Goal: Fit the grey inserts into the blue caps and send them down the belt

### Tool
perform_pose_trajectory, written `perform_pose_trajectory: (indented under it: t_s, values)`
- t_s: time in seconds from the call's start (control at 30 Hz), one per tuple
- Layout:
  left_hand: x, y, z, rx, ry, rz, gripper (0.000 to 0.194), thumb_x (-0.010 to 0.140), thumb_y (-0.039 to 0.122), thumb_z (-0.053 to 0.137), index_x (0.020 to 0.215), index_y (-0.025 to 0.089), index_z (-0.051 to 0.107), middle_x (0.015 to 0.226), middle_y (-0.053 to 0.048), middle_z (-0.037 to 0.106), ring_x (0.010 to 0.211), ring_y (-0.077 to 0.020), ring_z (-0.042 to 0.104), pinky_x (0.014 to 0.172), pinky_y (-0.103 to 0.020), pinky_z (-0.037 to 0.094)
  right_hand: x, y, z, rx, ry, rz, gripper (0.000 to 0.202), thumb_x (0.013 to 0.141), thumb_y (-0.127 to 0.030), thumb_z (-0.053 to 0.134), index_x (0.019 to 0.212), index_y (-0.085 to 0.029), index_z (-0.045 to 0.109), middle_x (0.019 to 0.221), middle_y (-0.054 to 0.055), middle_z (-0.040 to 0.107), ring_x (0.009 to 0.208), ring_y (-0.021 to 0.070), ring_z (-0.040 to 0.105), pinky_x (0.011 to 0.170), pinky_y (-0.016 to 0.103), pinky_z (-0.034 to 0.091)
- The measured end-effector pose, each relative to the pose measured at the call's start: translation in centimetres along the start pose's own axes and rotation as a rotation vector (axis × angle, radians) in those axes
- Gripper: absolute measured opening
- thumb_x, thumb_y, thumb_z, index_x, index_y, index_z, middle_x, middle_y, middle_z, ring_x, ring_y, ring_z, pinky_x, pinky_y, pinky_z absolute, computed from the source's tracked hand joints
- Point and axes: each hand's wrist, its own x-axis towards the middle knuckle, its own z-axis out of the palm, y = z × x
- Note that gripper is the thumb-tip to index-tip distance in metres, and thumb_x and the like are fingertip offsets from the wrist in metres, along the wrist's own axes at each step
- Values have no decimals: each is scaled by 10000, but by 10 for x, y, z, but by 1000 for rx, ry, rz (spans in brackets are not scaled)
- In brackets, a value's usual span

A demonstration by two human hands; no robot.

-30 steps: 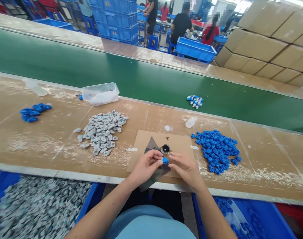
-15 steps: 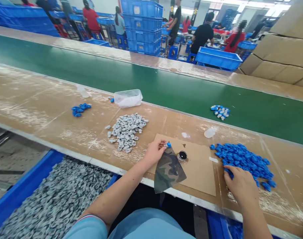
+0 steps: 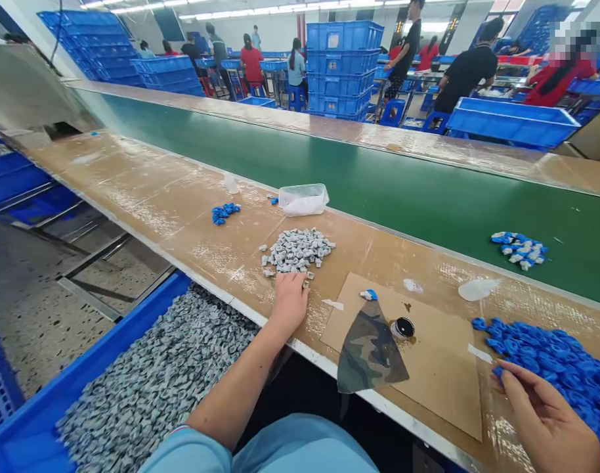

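At the near edge of the heap of small grey pieces (image 3: 302,249), my left hand (image 3: 289,302) rests with its fingers stretched over the nearest pieces; its fingertips are partly hidden. My right hand (image 3: 551,414) pinches a small blue piece (image 3: 497,372) between thumb and fingers, just left of the pile of blue pieces (image 3: 551,355). Between the hands, a joined blue-and-white piece (image 3: 369,295) lies on a cardboard sheet (image 3: 442,374). Below it is a camouflage cloth (image 3: 371,351), beside a small round pot of dark liquid (image 3: 404,328).
A clear plastic tub (image 3: 304,200) and a small blue cluster (image 3: 226,213) stand beyond the grey heap. Joined pieces (image 3: 520,250) sit on the green belt (image 3: 403,190). A blue crate of grey pieces (image 3: 167,387) is below the table's left edge. People work behind stacked blue crates (image 3: 342,69).
My left hand has left the blue-and-white piece on the cardboard and moved left to the grey heap. My right hand has drawn back from the blue pile with one piece. The view has turned left.
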Motion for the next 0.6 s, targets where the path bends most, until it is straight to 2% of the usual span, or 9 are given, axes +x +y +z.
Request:
perform_pose_trajectory:
  t_s: [0.07, 0.13, 0.23, 0.3, 0.43, 0.6]
  values:
    - [1, -2, 2, 44, -35, 35, 215, 782, 96, 507, 910, 181, 656, 913, -109, 665, 871, -278, 549, 827, -432, 411, 0, -22, 10, 80, -22, -11, 340, 723, -503, 636, 919, -232, 698, 816, 69, 732, 721, 231, 684, 596, 329, 552]
    - [2, -3, 5, 54, -51, 74, 228, 793, 101, 491, 915, 190, 661, 903, -106, 673, 847, -275, 552, 809, -424, 415, -3, -42, 20, 150, -56, -91, 331, 708, -472, 665, 924, -223, 703, 914, 80, 736, 798, 228, 690, 663, 335, 574]
    - [4, -6, 11, 40, -19, 113, 230, 818, 136, 471, 939, 193, 658, 918, -115, 675, 863, -287, 556, 809, -433, 420, -7, -62, 34, 215, -153, -184, 278, 763, -389, 650, 974, -214, 695, 897, 72, 742, 761, 202, 695, 677, 337, 590]
    - [4, -9, 16, 14, 11, 136, 243, 836, 154, 444, 956, 197, 651, 947, -121, 668, 893, -291, 559, 820, -441, 427, -9, -73, 42, 177, -217, -238, 237, 804, -366, 619, 971, -220, 703, 888, 66, 744, 749, 191, 692, 685, 337, 592]
    - [4, -10, 19, -99, 8, 184, 306, 849, 136, 388, 1016, 197, 638, 1005, -118, 633, 957, -263, 570, 850, -416, 457, -8, -88, 52, 72, -254, -335, 219, 845, -345, 571, 980, -243, 710, 893, 55, 748, 748, 190, 688, 702, 345, 588]
    - [-1, 2, 13, -298, -38, 177, 289, 864, 174, 393, 994, 189, 650, 994, -101, 596, 955, -223, 575, 875, -379, 481, -2, -91, 56, 39, -267, -410, 209, 861, -299, 548, 980, -268, 716, 954, 43, 749, 876, 213, 697, 769, 364, 580]
